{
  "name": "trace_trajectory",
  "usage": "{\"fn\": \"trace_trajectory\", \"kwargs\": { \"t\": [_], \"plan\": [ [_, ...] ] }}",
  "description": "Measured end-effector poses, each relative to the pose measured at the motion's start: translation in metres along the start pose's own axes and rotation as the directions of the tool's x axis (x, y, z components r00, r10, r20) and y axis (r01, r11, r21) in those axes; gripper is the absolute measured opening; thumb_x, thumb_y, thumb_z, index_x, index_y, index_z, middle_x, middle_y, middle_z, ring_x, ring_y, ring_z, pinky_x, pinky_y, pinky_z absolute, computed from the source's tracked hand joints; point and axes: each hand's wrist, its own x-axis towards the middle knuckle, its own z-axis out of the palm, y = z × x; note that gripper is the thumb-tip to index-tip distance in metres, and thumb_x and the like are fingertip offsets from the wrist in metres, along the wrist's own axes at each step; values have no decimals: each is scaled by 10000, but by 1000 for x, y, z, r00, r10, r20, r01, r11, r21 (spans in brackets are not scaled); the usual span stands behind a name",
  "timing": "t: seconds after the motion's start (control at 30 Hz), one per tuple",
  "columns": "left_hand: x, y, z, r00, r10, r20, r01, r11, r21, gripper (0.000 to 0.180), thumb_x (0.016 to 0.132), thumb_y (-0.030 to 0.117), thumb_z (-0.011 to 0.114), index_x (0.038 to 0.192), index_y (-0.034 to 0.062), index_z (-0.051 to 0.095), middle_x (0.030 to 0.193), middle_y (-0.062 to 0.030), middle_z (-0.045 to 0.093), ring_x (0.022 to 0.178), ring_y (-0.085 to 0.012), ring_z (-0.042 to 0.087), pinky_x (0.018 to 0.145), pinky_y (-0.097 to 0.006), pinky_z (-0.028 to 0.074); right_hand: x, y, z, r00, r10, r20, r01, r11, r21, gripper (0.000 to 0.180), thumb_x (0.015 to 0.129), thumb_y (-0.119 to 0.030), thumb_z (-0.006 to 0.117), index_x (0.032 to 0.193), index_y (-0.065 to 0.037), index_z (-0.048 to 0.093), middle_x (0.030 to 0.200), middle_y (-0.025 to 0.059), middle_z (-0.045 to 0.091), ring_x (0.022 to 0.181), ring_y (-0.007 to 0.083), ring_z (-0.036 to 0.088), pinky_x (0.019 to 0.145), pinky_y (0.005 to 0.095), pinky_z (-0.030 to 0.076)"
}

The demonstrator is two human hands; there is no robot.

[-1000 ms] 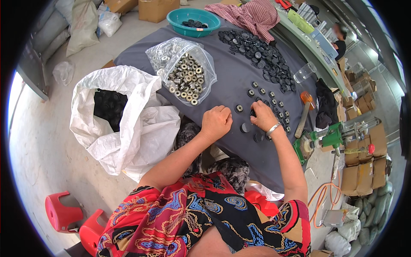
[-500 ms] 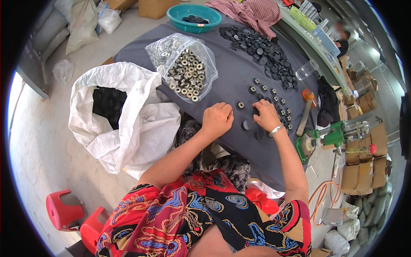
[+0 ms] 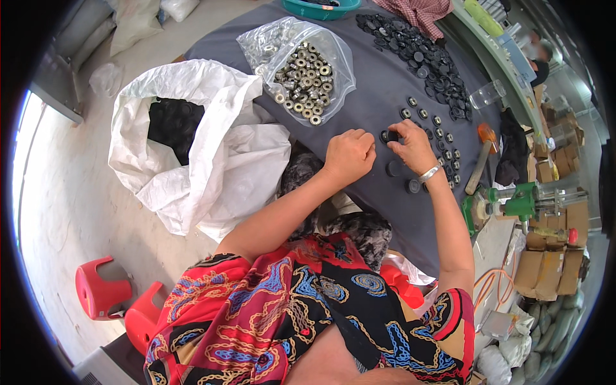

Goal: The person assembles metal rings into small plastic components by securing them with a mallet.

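Observation:
My right hand (image 3: 412, 147) pinches a round black cap (image 3: 387, 136) between thumb and fingers, low over the dark cloth. Just left of it, my left hand (image 3: 350, 155) is closed with fingers curled; whatever lies inside them, if anything, is hidden. Two loose black discs, a nearer one (image 3: 412, 186) and a farther one (image 3: 393, 168), lie on the cloth below my right hand. Beyond and right of that hand stand short rows of metal bearings (image 3: 438, 120) with dark rims. A clear plastic bag (image 3: 343, 67) of loose bearings (image 3: 307, 78) lies open farther back.
A heap of black caps (image 3: 423, 61) spreads across the far right. A hammer (image 3: 478, 168) with an orange head and a green hand press (image 3: 520, 200) are at the right. On the left stands a white woven sack (image 3: 247, 151) of black parts. A teal basin (image 3: 324, 10) sits behind.
The view has shifted, so the table appears higher and farther right. My right hand has come closer to my left, and the single bearing seen between them is no longer visible apart.

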Motion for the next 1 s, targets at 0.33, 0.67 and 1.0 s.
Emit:
{"fn": "trace_trajectory", "kwargs": {
  "t": [0.33, 0.67, 1.0],
  "plan": [
    [1, 1, 0, 1000, -14, 14, 13, 999, 36, 75, 737, 78, 627, 710, 64, 559, 662, -86, 551, 639, -289, 590, 546, -406, 470, 13, -7, 3, 998, -58, 9, 59, 984, -168, 262, 686, -89, 731, 926, 1, 680, 882, 146, 585, 881, 322, 590, 783, 409, 479],
    [-5, -1, 0, 999, -3, 43, 1, 998, 60, 98, 742, 94, 623, 703, 63, 538, 680, -89, 558, 653, -293, 595, 558, -418, 481, -3, -5, -6, 998, 18, -65, -31, 978, -205, 368, 714, -162, 738, 1059, -53, 674, 987, 169, 626, 955, 346, 612, 849, 407, 490],
    [0, -1, 4, 999, 2, 33, -4, 997, 79, 106, 742, 104, 621, 698, 60, 536, 682, -89, 566, 661, -298, 596, 563, -422, 483, -65, 43, -46, 961, 244, -131, -239, 970, 51, 279, 742, -95, 696, 1004, -2, 678, 881, 160, 653, 796, 320, 642, 736, 368, 506]
  ]
}}
